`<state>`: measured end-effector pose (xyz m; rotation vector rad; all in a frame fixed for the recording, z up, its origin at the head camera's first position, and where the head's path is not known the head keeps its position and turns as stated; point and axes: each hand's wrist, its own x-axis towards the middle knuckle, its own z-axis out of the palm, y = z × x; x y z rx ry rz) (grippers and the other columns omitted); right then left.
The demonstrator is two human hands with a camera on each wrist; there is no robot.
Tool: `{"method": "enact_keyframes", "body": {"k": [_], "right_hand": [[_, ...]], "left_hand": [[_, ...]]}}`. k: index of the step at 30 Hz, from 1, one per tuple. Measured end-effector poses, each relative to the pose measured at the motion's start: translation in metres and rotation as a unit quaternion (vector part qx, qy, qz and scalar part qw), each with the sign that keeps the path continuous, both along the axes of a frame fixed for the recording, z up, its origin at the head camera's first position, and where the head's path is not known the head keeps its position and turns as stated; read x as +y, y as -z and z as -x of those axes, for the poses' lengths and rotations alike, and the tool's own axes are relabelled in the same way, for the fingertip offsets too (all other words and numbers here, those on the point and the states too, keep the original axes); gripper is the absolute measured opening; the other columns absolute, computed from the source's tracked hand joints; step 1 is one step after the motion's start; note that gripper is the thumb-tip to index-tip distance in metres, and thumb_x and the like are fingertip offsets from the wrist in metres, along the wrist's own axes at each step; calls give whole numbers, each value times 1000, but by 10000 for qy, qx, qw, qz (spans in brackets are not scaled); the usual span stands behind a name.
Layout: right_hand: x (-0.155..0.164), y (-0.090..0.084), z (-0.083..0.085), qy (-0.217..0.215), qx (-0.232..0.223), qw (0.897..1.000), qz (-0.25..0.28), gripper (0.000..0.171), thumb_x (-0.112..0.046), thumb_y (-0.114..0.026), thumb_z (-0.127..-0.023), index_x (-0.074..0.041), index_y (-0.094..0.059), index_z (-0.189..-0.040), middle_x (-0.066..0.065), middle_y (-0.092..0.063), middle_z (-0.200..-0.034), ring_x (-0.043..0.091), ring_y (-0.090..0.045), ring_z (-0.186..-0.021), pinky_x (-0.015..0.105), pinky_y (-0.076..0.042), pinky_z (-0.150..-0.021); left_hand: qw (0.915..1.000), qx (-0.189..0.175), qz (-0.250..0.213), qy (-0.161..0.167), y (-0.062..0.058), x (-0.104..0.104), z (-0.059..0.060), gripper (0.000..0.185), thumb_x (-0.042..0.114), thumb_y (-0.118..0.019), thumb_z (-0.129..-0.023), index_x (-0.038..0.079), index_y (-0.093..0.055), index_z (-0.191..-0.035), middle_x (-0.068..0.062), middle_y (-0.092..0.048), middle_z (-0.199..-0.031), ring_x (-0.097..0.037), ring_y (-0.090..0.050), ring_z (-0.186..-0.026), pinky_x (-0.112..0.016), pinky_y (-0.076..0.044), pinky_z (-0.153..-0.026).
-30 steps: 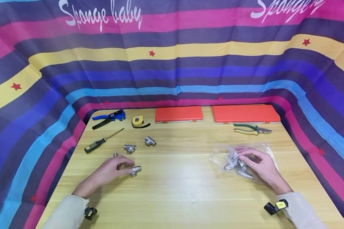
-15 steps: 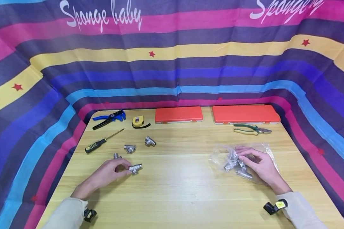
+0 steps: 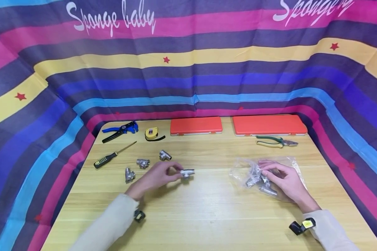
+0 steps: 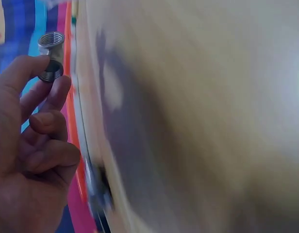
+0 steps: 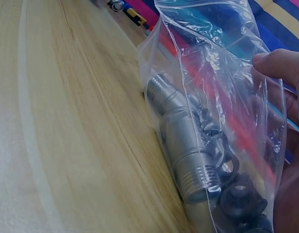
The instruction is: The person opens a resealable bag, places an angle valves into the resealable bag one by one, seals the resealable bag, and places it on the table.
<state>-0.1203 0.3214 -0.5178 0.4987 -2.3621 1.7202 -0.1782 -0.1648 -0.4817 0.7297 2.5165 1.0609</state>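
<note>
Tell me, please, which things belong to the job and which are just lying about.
Likely the job: metal fitting in left hand; clear parts bag in right hand; three loose fittings.

Seemingly idle: wire stripper, screwdriver, tape measure, pliers, red cases.

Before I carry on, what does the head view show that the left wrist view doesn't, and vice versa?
Only the head view: the right grip, the sleeves and the white lettering.

Only the left wrist view: the threads inside the held fitting.

Both: the left grip pinching that fitting, the table, the striped curtain and at least one red case, just a narrow strip in the wrist view. A blurred shape low there is too unclear to match.
</note>
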Motion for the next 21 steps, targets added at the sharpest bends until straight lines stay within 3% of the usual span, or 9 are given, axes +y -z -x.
{"method": "enact_keyframes", "body": {"k": [6,11,16,21], "right_hand": [[0,0,1,30,-11,10000,-38,17,15,-70,-97,3,-77,-107,-7,-78,-129,1,-66,-131,12,-47,-112],[-2,-1,2,73,-8,9999,-93,17,13,-71,-98,1,-78,-108,-5,-78,-128,3,-67,-131,12,-47,-112],[-3,0,1,75,-32,9999,-66,17,13,-71,-98,2,-78,-109,-1,-79,-129,3,-67,-131,13,-47,-113],[-4,2,2,83,-37,10000,3,17,14,-70,-98,3,-78,-109,0,-79,-127,4,-68,-130,12,-49,-111]], "left_hand": [[9972,208,-219,688,4,89,18,26,25,-79,-102,22,-76,-127,11,-78,-108,-8,-61,-71,-21,-51,-62],[9948,359,-93,945,8,151,21,26,30,-79,-102,22,-76,-126,15,-77,-107,-2,-64,-77,-20,-54,-70],[9904,743,404,1096,13,195,18,25,38,-77,-103,24,-77,-124,18,-77,-106,6,-66,-88,-17,-54,-87],[9846,938,670,1311,17,220,16,25,40,-73,-106,24,-78,-125,16,-80,-113,7,-69,-97,-13,-52,-94]]}}
